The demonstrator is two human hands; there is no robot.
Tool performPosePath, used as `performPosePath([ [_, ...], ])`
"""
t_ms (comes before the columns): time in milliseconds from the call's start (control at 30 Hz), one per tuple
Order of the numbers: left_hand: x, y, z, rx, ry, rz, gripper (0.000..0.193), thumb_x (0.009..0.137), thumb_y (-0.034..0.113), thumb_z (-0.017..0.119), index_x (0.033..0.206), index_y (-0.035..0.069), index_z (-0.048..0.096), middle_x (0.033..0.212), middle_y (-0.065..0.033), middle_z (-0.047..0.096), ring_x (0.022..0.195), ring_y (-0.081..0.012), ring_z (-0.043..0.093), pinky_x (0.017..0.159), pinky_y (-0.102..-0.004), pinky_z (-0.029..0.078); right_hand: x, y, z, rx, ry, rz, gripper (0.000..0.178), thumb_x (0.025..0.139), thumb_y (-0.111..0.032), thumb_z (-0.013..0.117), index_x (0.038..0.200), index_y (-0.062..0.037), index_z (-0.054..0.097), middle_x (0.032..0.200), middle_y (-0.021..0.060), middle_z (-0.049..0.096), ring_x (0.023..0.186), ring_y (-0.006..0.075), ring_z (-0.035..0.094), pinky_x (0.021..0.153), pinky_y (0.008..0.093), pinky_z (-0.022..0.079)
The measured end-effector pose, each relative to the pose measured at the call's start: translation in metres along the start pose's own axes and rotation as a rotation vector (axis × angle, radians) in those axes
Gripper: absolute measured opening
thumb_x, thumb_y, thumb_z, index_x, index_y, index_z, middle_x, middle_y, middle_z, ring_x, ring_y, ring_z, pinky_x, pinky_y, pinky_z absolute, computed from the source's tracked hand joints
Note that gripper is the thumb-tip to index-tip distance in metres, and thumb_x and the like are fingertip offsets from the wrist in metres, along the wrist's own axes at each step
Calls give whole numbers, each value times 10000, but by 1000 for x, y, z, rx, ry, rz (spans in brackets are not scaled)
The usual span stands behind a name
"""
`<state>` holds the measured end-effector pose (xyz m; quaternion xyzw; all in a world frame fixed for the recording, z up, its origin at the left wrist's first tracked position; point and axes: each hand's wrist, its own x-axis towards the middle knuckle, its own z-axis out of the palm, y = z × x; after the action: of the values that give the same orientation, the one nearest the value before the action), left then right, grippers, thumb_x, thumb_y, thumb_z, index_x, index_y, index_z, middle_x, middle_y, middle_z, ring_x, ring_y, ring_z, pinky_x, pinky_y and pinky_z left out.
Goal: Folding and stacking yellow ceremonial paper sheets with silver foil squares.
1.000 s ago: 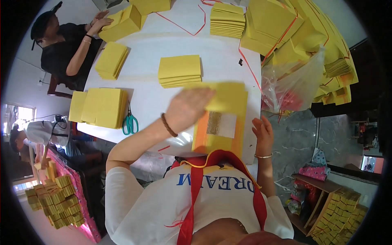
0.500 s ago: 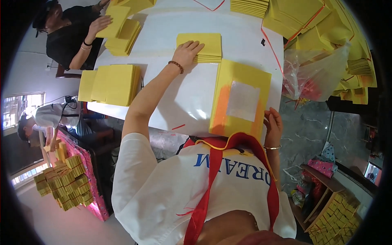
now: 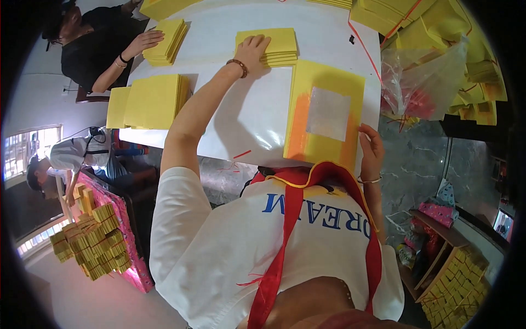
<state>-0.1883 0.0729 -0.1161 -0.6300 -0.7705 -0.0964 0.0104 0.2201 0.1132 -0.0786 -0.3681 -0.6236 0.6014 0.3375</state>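
My left hand (image 3: 251, 50) lies with spread fingers on a stack of yellow paper sheets (image 3: 280, 39), whose front edges are fanned out in steps. Nearer to me is a larger yellow pile (image 3: 329, 74), with a broad orange patch (image 3: 299, 123) and a pale silvery-grey rectangle (image 3: 329, 114) on its top face. Just beside that pile's right edge is my right hand (image 3: 372, 147), fingers loosely bent and apart, with nothing seen in it. Whether its fingertips touch the pile I cannot tell.
The white table (image 3: 235, 126) bears yellow stacks (image 3: 153, 101) at left. A co-worker's hand (image 3: 143, 44) rests on another stack. A clear plastic bag (image 3: 422, 82) hangs at the right edge by more yellow paper. Another person (image 3: 76, 153) stands left near bundled yellow stacks (image 3: 90, 241).
The co-worker's hand has come down onto the small stack; the sheet it held has left that hand. My right hand's fingers have straightened somewhat. My left hand stays on its stack.
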Motion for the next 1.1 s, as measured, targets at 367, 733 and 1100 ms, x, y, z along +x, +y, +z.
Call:
performPosePath([
  [367,-28,93,-72,-528,134,189,419,741,119,602,1154,68,551,1119,-171,546,1007,-341,507,866,-406,418,2,19,-5,-101,-3,9,233,866,-115,559,1082,-34,586,1043,36,613,921,126,566,815,247,438],
  [733,-97,190,-89,-409,-183,622,438,706,90,623,1139,90,559,1048,-97,536,919,-256,483,790,-337,393,6,22,-2,73,-17,15,221,871,-107,551,1075,-31,590,1020,26,617,890,98,570,799,234,441],
  [1100,-94,181,-80,-866,-293,277,124,841,117,599,888,7,633,732,-100,595,641,-176,565,587,-268,439,7,22,0,168,-13,44,197,880,-84,535,1058,-21,588,1011,26,615,949,96,548,852,238,425],
])
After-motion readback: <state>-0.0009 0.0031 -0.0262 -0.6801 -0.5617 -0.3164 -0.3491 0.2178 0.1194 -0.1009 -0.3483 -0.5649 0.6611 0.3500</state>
